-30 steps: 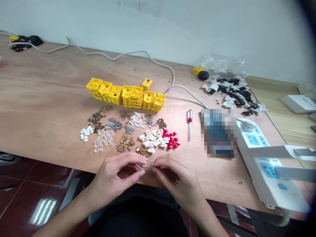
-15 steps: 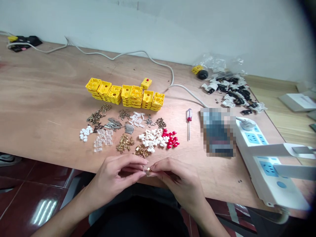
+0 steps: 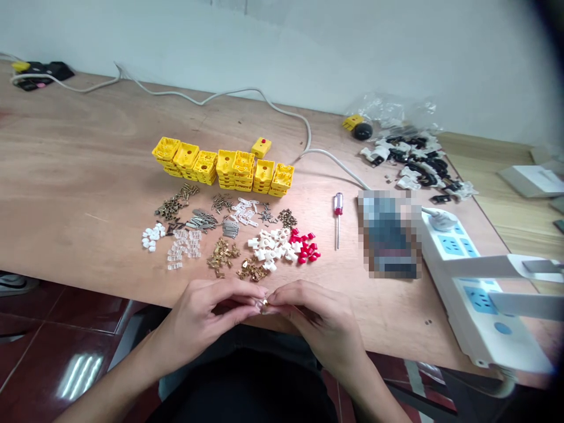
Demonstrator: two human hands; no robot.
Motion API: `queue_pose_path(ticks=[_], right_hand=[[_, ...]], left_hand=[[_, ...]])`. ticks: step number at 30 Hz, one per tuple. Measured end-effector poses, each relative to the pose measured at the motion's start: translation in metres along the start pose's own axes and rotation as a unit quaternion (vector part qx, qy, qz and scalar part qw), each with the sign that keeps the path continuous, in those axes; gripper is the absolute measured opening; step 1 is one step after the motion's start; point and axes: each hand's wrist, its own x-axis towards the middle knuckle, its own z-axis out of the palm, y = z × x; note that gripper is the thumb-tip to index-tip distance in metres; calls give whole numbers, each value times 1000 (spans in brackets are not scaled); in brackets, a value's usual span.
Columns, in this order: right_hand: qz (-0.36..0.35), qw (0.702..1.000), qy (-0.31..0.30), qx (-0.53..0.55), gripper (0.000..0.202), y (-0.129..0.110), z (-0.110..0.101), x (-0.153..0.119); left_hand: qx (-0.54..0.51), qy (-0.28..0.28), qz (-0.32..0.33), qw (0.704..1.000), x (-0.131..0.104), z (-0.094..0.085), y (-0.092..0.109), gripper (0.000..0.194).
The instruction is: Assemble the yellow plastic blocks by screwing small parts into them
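Note:
My left hand (image 3: 207, 308) and my right hand (image 3: 315, 308) meet at the table's front edge, fingertips pinched together. Between them a small brass piece (image 3: 264, 302) shows at the right fingertips. The left fingertips close on a small clear plastic piece, now mostly hidden by the fingers. Just beyond the hands lie brass clips (image 3: 252, 270), more brass parts (image 3: 223, 255), white plastic fittings (image 3: 273, 247) and red caps (image 3: 304, 247). Clear plastic pieces (image 3: 184, 247) and white knobs (image 3: 153, 237) are farther left.
Yellow housings (image 3: 227, 167) stand stacked in a row behind screws and metal strips (image 3: 201, 220). A screwdriver (image 3: 338, 214) lies right of the parts, near a blurred-out flat object (image 3: 388, 235) and a white power strip (image 3: 467, 282). Black and white parts (image 3: 418, 161) are heaped at the back right.
The fingertips have drawn slightly closer together, covering more of the clear piece. Otherwise the hands and the parts on the table stay in place.

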Motion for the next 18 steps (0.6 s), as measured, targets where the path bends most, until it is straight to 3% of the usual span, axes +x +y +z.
queue_pose_path(ticks=[18], right_hand=[[0,1000,-16,-9,13,2,2,0]], left_hand=[[30,-15,25,999,1,-1,1,21]])
